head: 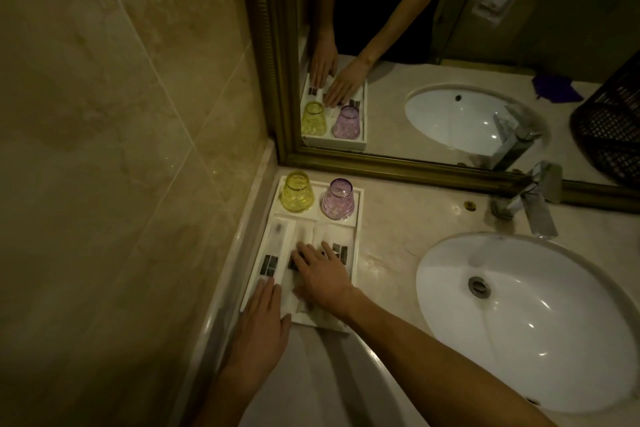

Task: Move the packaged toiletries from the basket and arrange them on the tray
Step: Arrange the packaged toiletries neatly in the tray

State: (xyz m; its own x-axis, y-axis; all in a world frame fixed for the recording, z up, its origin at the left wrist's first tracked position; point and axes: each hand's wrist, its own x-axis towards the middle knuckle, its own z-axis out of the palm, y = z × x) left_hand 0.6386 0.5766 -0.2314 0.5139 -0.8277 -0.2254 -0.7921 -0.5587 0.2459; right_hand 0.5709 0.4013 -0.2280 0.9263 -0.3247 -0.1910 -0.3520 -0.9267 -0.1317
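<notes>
A white tray (359, 218) sits on the counter in the corner by the wall. Several white toiletry packets with dark labels lie side by side in its near compartment; the leftmost packet (273, 246) is long and narrow. My left hand (263, 319) rests flat on the tray's near left corner, fingers on the leftmost packet's end. My right hand (320, 277) lies flat with spread fingers on the middle packets (332, 236). A dark woven basket (609, 135) shows only as a reflection in the mirror at the right.
A yellow glass (297, 191) and a pink glass (337, 198) stand upside down in the tray's far compartment. A white sink (519, 319) and chrome tap (533, 201) are to the right. The framed mirror (415, 45) runs behind the counter.
</notes>
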